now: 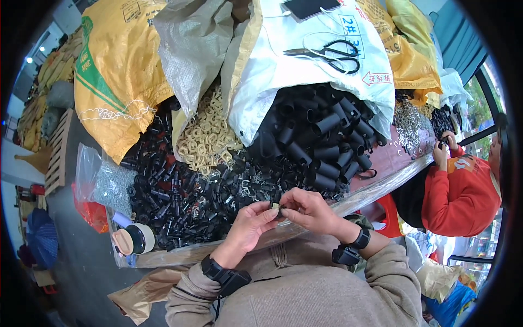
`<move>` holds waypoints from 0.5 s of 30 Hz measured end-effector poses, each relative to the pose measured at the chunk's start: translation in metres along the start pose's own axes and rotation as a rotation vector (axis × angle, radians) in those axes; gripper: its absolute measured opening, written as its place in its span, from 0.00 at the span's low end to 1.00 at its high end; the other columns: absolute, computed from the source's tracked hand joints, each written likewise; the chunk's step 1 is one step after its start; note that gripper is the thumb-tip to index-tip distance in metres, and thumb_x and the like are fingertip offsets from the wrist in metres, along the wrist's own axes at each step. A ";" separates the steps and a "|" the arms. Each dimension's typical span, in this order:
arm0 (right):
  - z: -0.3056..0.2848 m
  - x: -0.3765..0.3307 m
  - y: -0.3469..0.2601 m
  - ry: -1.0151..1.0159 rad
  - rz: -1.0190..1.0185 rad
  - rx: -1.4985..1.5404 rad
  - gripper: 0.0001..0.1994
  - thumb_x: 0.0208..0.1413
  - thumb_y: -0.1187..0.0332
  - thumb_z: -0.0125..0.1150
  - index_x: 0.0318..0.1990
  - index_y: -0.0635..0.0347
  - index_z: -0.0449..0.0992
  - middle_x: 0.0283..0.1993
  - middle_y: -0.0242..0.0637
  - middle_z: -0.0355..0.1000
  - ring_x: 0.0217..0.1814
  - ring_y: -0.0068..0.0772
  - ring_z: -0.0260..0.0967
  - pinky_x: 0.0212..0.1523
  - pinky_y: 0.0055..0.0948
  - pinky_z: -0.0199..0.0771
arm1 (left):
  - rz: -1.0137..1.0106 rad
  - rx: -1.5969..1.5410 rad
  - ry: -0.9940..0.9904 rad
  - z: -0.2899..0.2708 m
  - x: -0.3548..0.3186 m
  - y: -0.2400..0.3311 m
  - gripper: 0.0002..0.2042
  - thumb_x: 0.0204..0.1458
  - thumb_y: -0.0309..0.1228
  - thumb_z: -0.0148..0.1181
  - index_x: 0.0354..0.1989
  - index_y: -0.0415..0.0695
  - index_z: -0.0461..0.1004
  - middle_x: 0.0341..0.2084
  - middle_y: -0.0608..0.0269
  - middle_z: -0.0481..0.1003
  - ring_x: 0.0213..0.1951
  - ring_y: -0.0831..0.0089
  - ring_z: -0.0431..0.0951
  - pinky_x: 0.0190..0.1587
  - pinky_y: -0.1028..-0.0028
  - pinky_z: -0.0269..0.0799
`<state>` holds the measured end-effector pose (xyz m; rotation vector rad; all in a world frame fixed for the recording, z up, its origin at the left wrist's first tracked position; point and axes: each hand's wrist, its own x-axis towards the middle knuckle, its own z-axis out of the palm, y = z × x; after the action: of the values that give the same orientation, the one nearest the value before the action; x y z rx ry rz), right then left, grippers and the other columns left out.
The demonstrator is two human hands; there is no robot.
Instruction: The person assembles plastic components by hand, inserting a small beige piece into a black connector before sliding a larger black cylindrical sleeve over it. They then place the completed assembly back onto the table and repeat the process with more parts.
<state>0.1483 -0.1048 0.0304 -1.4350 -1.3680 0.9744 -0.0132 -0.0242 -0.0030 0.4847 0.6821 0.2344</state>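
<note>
Clear plastic bag [113, 188], filled with small grey pieces, at the table's left edge. Jar [135, 240], dark with a white band and a tan lid, at the near left corner of the table [169, 258].

Yellow sack [122, 60], over the far left corner; green band, printed characters in white on the band and in a dark tint above.

Heap of small black parts [180, 204], loose, spread from the left side to the near edge. Grey sack [193, 49], unmarked on the side I see; tan rings [204, 141] spill from its mouth.

My left hand [248, 226], thumb and forefinger pressed together on a small pale part [275, 206], just over the near edge. My right hand [310, 212], fingertips closed on the same part from the other side.

White sack [267, 71], at the far edge; blue marks with figures, plus red characters inside an outlined arrow. On it: black-handled scissors [327, 53] and a dark phone [310, 7]. Black tubes [327, 152] at its mouth.

Second yellow sack [417, 62], far right; dark lettering. Silver metal pieces [408, 125], by the right edge. Co-worker [463, 191], red top with pale print, beyond that edge.
</note>
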 end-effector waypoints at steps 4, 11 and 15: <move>-0.004 -0.007 0.008 0.070 -0.162 -0.241 0.10 0.45 0.76 0.59 0.37 0.64 0.69 0.28 0.38 0.66 0.25 0.30 0.66 0.26 0.24 0.66 | -0.032 -0.030 -0.032 -0.001 0.010 -0.005 0.09 0.47 0.26 0.57 0.37 0.40 0.70 0.32 0.63 0.73 0.35 0.73 0.74 0.39 0.75 0.73; -0.020 -0.014 0.043 0.253 -0.459 -0.329 0.12 0.42 0.70 0.62 0.35 0.64 0.73 0.24 0.36 0.66 0.22 0.31 0.63 0.22 0.25 0.63 | -0.104 -0.022 -0.089 0.016 0.023 -0.011 0.10 0.48 0.28 0.56 0.38 0.39 0.69 0.33 0.61 0.73 0.35 0.71 0.75 0.39 0.75 0.73; -0.029 -0.019 0.051 0.261 -0.524 -0.422 0.13 0.39 0.69 0.64 0.34 0.63 0.73 0.23 0.34 0.66 0.22 0.30 0.63 0.22 0.25 0.63 | -0.163 0.033 -0.126 0.024 0.031 -0.013 0.11 0.49 0.29 0.55 0.39 0.38 0.68 0.33 0.60 0.73 0.35 0.70 0.75 0.39 0.75 0.73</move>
<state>0.1893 -0.1254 -0.0108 -1.3317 -1.6894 0.1592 0.0269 -0.0325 -0.0100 0.4688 0.5991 0.0385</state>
